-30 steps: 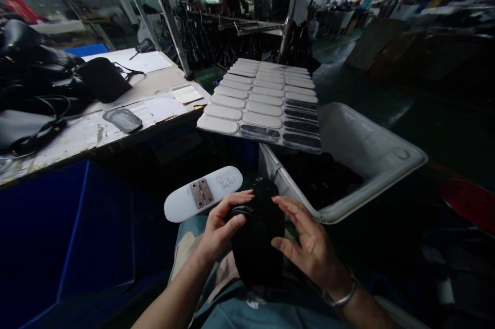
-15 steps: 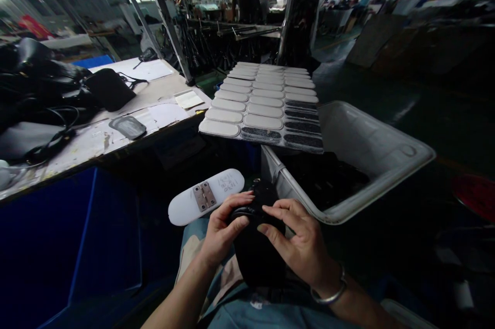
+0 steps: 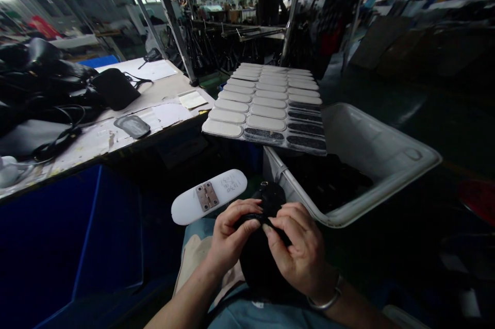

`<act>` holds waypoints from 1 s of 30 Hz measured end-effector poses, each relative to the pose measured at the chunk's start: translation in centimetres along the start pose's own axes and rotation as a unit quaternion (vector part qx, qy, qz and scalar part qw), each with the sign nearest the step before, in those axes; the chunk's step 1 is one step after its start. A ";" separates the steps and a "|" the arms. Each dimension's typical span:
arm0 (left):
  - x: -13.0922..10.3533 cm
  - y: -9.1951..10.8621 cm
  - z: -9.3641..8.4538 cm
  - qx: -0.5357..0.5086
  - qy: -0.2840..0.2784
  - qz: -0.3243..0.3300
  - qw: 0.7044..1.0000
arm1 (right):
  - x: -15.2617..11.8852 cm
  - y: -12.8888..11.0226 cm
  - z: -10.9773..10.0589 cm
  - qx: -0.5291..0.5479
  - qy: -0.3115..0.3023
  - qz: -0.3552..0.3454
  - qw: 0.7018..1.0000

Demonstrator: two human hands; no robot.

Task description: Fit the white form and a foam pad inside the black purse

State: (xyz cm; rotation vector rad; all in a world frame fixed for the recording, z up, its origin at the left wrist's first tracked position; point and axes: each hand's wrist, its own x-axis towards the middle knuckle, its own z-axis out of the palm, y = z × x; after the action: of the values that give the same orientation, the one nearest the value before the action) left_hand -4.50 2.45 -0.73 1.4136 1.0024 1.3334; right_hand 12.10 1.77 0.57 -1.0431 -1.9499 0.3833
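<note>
A soft black bag (image 3: 263, 262) lies over my lap, with a small metal ring near its far end. My left hand (image 3: 234, 236) pinches an edge of the bag between thumb and fingers. Close beside it, my right hand (image 3: 299, 246), with a bangle at the wrist, pinches the same edge, and the two thumbs nearly meet. Beyond my left hand, a white oval plate (image 3: 230, 184) carries a metal hinge (image 3: 208, 196) and handwritten marks. The dark material hides the details between my fingertips.
Ahead stands a tilted board bearing rows of pale oval pieces (image 3: 266, 121). To its right is a white bin (image 3: 390, 192) with dark items inside. At left, a worktable (image 3: 164, 93) holds black bags (image 3: 116, 89), above a blue bin (image 3: 87, 215). Metal poles rise behind.
My right hand has closed from loosely spread fingers to a pinch on the bag's edge, nearer my left hand. The whole view has shifted slightly.
</note>
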 end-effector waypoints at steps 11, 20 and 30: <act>-0.1 -1.7 -1.8 -0.086 -0.020 0.001 0.996 | 0.0 -0.5 -0.8 0.082 -0.073 0.067 0.992; -0.2 -0.8 -0.8 -0.088 -0.016 0.013 0.996 | 0.2 -0.5 -0.2 0.028 -0.003 0.025 0.999; -0.2 -1.8 0.6 -0.083 0.003 -0.022 0.996 | -0.2 0.8 -1.9 0.025 -0.016 0.069 0.997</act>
State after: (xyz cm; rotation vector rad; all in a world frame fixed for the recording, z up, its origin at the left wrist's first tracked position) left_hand -3.87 2.62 -2.54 1.2566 0.9011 1.3569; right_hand 14.06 1.87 1.11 -1.1502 -1.8925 0.5254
